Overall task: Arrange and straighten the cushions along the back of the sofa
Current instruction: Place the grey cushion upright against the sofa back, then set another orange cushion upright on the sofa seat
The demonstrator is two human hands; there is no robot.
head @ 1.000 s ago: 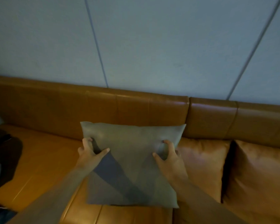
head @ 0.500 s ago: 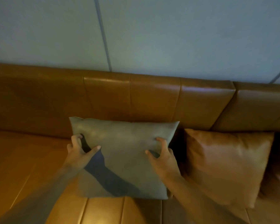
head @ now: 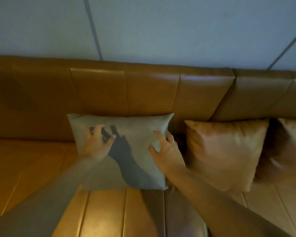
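Note:
A grey square cushion (head: 135, 127) stands on the seat and leans against the tan leather sofa back (head: 143, 89). My left hand (head: 97, 144) lies on its left half with the fingers spread on the face. My right hand (head: 166, 151) rests at its right edge, thumb and fingers apart on the fabric. A tan leather cushion (head: 225, 151) leans against the back just to the right, with a narrow dark gap between the two. A second tan cushion (head: 287, 147) stands at the far right, blurred and partly cut off.
The sofa seat (head: 32, 159) stretches to the left of the grey cushion. A pale grey-blue wall (head: 161, 28) with thin panel lines rises behind the sofa back.
The view has moved closer and to the right. The grey cushion now leans on the sofa back. Both hands have gone from pinching its sides to lying spread on its face.

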